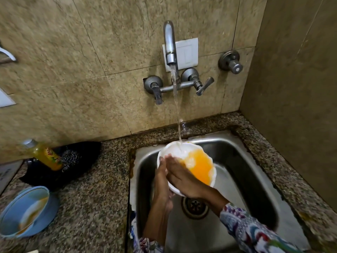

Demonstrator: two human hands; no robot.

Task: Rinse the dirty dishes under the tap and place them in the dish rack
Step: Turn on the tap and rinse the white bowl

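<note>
A white scalloped bowl (189, 152) with orange residue inside is tilted over the steel sink (237, 161). Water runs from the wall tap (170, 46) onto the bowl's far rim. My left hand (162, 179) grips the bowl's left edge from below. My right hand (182, 176) lies flat inside the bowl, fingers on its inner wall. A blue bowl (27, 212) smeared with orange stands on the counter at the far left. No dish rack is in view.
A bottle of yellow-orange liquid (45, 156) and a steel scrubber (71, 158) lie on a black cloth (78, 172) left of the sink. The granite counter (94, 207) surrounds the sink. Tap handles (202, 86) stick out from the tiled wall. The drain (194, 207) sits below the bowl.
</note>
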